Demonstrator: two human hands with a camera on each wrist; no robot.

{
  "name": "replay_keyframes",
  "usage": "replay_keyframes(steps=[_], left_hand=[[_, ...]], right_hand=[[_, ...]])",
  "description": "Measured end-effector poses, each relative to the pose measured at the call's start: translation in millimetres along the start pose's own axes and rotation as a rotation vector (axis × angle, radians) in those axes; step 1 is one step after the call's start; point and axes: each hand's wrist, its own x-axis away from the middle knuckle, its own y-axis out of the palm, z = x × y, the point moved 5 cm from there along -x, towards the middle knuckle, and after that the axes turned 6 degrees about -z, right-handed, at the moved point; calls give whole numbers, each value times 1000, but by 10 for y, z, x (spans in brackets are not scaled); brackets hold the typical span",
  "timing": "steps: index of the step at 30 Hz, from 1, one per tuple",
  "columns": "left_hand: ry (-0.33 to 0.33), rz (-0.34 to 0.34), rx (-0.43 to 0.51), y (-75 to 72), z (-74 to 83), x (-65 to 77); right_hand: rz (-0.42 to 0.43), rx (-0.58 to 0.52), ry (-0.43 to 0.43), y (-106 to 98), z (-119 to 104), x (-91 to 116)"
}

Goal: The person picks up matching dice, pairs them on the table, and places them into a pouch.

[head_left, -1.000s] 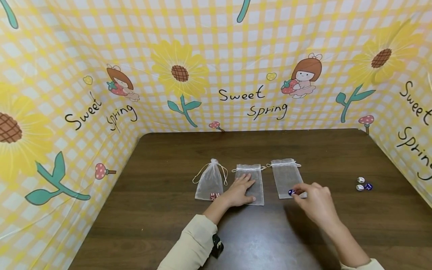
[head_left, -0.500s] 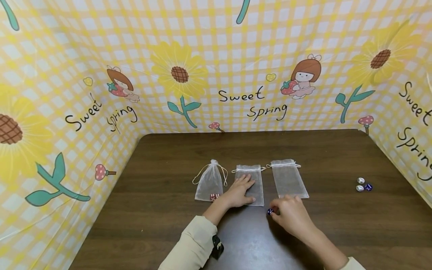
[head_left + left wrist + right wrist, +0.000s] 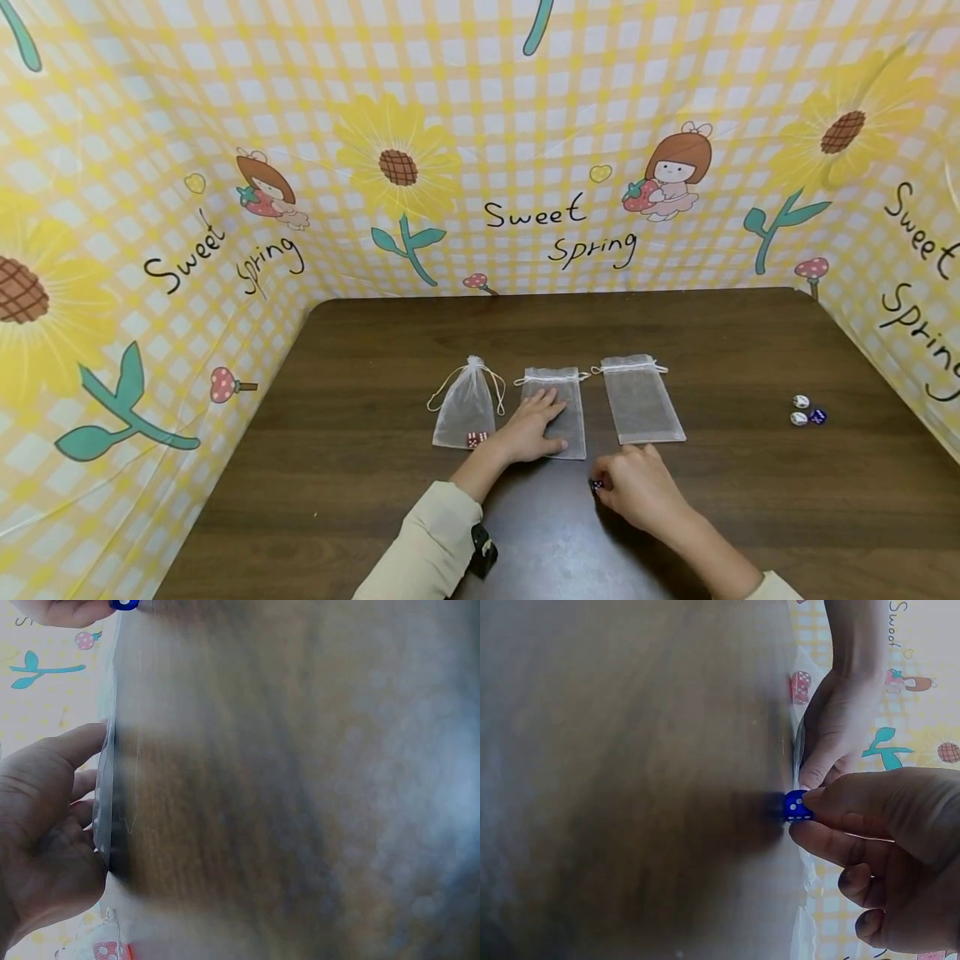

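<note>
In the head view my left hand lies with spread fingers on the middle sheer white drawstring pouch. My right hand pinches a small blue die with white dots between thumb and finger; this blue die shows clearly in the right wrist view. It is at or just above the tabletop, in front of the gap between the middle and right pouches. Another flat pouch lies beyond my right hand. To the left, a pouch with a gathered neck contains red dice.
At the right of the brown table sit two white, rounded dice and a dark blue die. A yellow checked cloth encloses the back and sides.
My right hand has carried the blue die left and toward the near side, from the right pouch's lower edge to the bare tabletop before it. My left hand has stayed in place.
</note>
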Motion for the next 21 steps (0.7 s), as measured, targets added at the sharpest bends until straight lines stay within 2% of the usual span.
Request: replay_keyframes(steps=[6,13,21], left_hand=[[5,7,-3,1,-4,-4],[-9,-1,13,3,-12,-7],[-17,-9,13,10,-9,-16]], right_hand=[[27,-40,14,-129,92,8],[227,-62,62,-581,404,84],[439,-71,163,-1076,957,277]])
